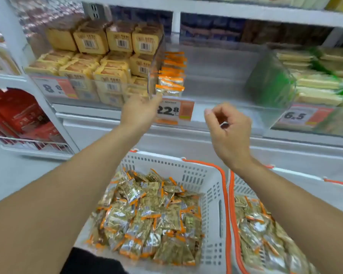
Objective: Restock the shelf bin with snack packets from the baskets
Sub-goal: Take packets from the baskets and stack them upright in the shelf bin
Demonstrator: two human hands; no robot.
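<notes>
Lower centre, a white basket (194, 175) brims with snack packets (147, 214); a second basket (233, 186) sits lower right. Both lie well below the hands. The right hand (230, 131), nearer them, hangs loosely curled and empty. The left hand (141, 111), fingers relaxed, touches the clear shelf bin (226, 62) at mid-frame, where a short upright stack of packets (171, 74) stands at its left wall; the rest looks bare.
</notes>
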